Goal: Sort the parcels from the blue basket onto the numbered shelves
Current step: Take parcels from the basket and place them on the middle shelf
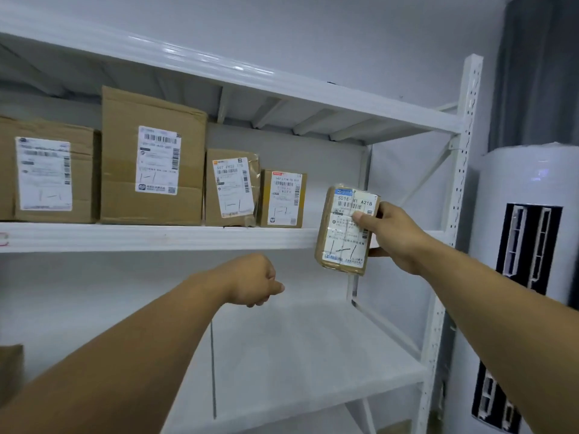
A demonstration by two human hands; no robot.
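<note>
Grips a small brown parcel [346, 230] in the right hand [394, 236] — thumb pressed across the white label on its front, fingers curled round its right edge and behind it. Holds it upright, label towards the camera, in the air before the front lip of the middle shelf [156, 236], near that shelf's right end. Shows "501E" and "A21B" on the label's top line, with handwritten strokes lower down.

Carries nothing in the left hand [253, 280]: fingers curled under into a loose fist, thumb forward, arm stretched out below the middle shelf and well to the left of the parcel.

On the middle shelf, a row of four cardboard boxes, each with a white label facing out: a wide box [47, 173] at the far left, a tall box [150, 158] beside it, a narrower box [232, 187] next, then a little yellow-edged box [282, 198] — nearest the held parcel, yet apart from it. To the right of that row, bare white board.

Below, the lower shelf [297, 355]; above, the beam of the top shelf [219, 70]. At the right, the perforated white upright [463, 151] of the rack, then a tall white appliance [526, 245] with dark vents, and a grey curtain [539, 73] behind it.
</note>
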